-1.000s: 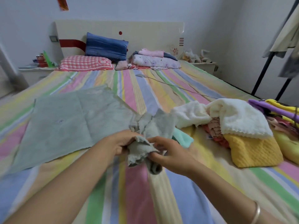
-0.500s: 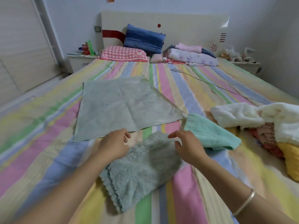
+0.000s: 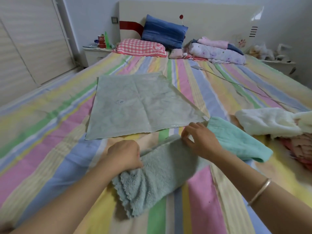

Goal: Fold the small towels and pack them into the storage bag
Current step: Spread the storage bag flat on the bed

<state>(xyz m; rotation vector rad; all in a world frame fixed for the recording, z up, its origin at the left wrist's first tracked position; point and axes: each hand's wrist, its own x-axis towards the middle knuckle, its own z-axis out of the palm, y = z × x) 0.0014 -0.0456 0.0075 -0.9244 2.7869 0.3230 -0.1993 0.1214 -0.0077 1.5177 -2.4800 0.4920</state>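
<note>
A fluffy grey-green towel (image 3: 152, 179) lies on the striped bed in front of me, partly folded over. My left hand (image 3: 124, 155) grips its left edge. My right hand (image 3: 200, 142) pinches its far right corner. Beyond the hands a flat grey-green storage bag (image 3: 135, 105) is spread on the bed. A mint towel (image 3: 236, 141) lies just right of my right hand. Further right a white towel (image 3: 266, 122) rests on a pile of pink towels (image 3: 298, 146).
The striped bedsheet (image 3: 50, 132) covers the whole bed. Pillows (image 3: 163, 32) and folded bedding (image 3: 217, 51) sit at the headboard. A thin cable (image 3: 236, 83) runs across the right side. A nightstand (image 3: 96, 53) with a red can stands at the left.
The towel was bunched in both hands, then dropped flat on the bed. Now both hands hold its far edge and have lifted it toward me. The view has swung left.
</note>
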